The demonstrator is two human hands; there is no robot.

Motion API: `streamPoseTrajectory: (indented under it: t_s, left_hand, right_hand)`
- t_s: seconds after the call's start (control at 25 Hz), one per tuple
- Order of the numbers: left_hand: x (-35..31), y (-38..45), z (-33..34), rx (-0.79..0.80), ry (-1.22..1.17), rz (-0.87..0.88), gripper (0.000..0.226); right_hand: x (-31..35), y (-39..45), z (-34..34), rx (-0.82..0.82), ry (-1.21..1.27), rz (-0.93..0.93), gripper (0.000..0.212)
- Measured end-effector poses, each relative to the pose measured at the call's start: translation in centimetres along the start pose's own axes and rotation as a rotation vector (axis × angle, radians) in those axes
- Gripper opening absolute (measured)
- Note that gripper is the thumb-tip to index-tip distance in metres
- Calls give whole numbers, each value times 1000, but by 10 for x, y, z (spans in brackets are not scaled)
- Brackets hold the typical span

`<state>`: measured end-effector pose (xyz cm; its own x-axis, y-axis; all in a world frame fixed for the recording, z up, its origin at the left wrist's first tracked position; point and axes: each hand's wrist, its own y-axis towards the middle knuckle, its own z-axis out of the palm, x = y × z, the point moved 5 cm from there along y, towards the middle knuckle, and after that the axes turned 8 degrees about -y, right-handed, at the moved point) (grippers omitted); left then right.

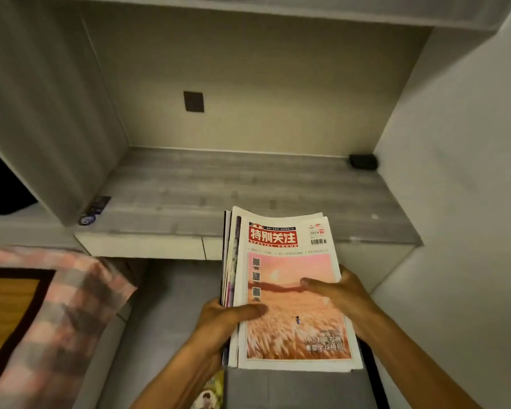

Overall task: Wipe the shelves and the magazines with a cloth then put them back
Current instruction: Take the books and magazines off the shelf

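A stack of magazines point(286, 261), its top cover white with a red title block and an orange field picture, is held in both hands over the front edge of the grey wood-grain shelf point(219, 187). My left hand point(227, 318) grips the stack's left edge, thumb on the cover. My right hand point(337, 290) holds the right edge, thumb lying across the picture. The stack's far end reaches over the shelf's front edge. No cloth is in view.
A small black object point(363, 161) sits in the shelf's back right corner. A dark strip with a blue round piece point(94, 209) lies at its left front. A pink checked blanket point(50, 320) covers the left. Another magazine point(210, 394) lies below my left arm.
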<state>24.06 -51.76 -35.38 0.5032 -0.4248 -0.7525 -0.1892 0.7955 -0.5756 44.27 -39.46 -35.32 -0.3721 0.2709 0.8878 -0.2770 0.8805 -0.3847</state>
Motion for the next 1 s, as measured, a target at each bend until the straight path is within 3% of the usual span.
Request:
streamPoseTrajectory:
  t_s: [0.32, 0.44, 0.6, 0.64, 0.76, 0.8, 0.92, 1.0]
  left_hand:
    - [70, -9, -68, -23, 72, -90, 38]
    - [122, 20, -78, -68, -28, -194, 33]
    - [217, 61, -89, -102, -95, -258, 27]
    - [245, 77, -92, -106, -83, -266, 28]
    - [328, 128, -109, -149, -29, -296, 43]
    - [353, 149, -119, -165, -15, -289, 42]
    - [435, 225, -156, -222, 54, -259, 35]
    - [492, 278, -180, -287, 62, -240, 29]
  right_hand:
    - [-107, -32, 70, 14, 90, 163, 49]
    - [-164, -25, 67, 4, 119, 200, 59]
    - [-269, -18, 58, -38, 206, 338, 32]
    - [-304, -11, 59, -23, 224, 389, 33]
    - [-422, 14, 79, 9, 294, 537, 64]
    - [-454, 23, 88, -8, 302, 585, 63]
    - [-557, 66, 121, -124, 324, 616, 25]
    - [-625, 108, 140, -113, 292, 606, 14]
